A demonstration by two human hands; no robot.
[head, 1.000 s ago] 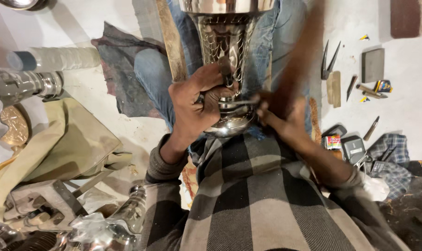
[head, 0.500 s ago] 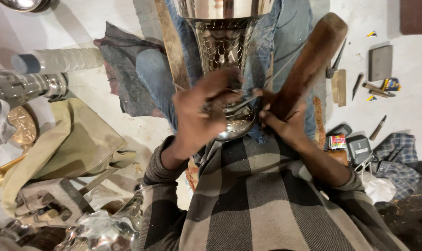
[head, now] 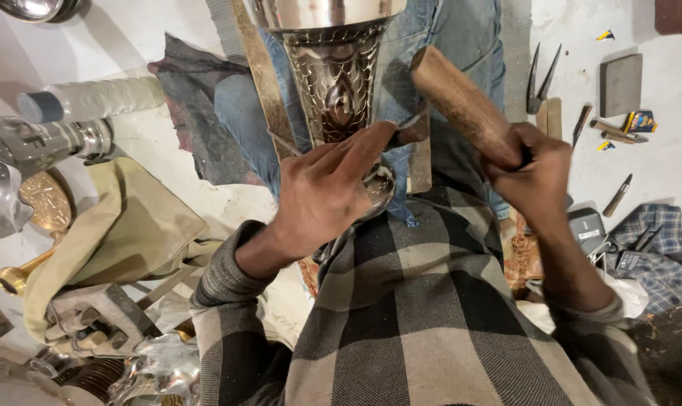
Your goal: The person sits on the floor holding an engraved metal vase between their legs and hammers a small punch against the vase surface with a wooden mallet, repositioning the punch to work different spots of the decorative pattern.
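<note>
- Two hands work at one embossed silver vessel, a tall metal piece with a scale-like pattern, which lies along the person's lap between the jeans-clad legs, its wide polished end toward the top of the view.
- The left hand rests on the narrow lower end of the vessel, fingers stretched forward and pressed together; they seem to pinch a thin punch against the metal, though the tool itself is mostly hidden.
- The right hand is clenched around the handle of a wooden mallet, whose thick brown head tilts up and left, its end just beside the vessel's right edge.
- A long wooden strip runs under the vessel on its left side.
- A checked grey and black sleeve covers each forearm, and the same shirt fills the lower middle.
- Right of the legs, on the pale floor, lie metal shears, a dark flat block and several small hand tools.
- Left of the legs sit a grey cloth, a padded roll, a shiny metal pipe piece and a khaki fabric bag.
</note>
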